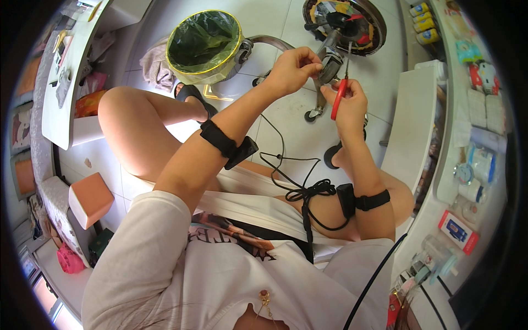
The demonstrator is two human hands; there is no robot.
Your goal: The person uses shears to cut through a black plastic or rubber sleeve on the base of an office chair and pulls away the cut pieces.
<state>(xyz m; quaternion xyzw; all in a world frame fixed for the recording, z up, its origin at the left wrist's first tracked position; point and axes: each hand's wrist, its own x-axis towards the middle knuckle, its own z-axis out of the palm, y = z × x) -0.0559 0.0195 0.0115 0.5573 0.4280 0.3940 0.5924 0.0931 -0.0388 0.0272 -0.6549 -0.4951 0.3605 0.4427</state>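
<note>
My left hand [297, 69] is pinched at a caster [331, 65] on a grey metal leg of a wheeled stand; what is between its fingertips is too small to make out. Just below it, my right hand [347, 102] grips red-handled scissors [339, 99], their long metal part pointing up beside the caster. At the top, a round dark part [368, 30] with coloured material inside its rim adjoins the stand. Black straps with devices [236, 151] are on both forearms, and loose black cable [302, 192] lies across my lap.
A lined bin [234, 69] and a crumpled cloth [157, 69] sit on the floor ahead. A white desk [63, 118] and orange stool [89, 198] are at left. Shelving [445, 181] with bottles and packages runs along the right, beside my bent legs.
</note>
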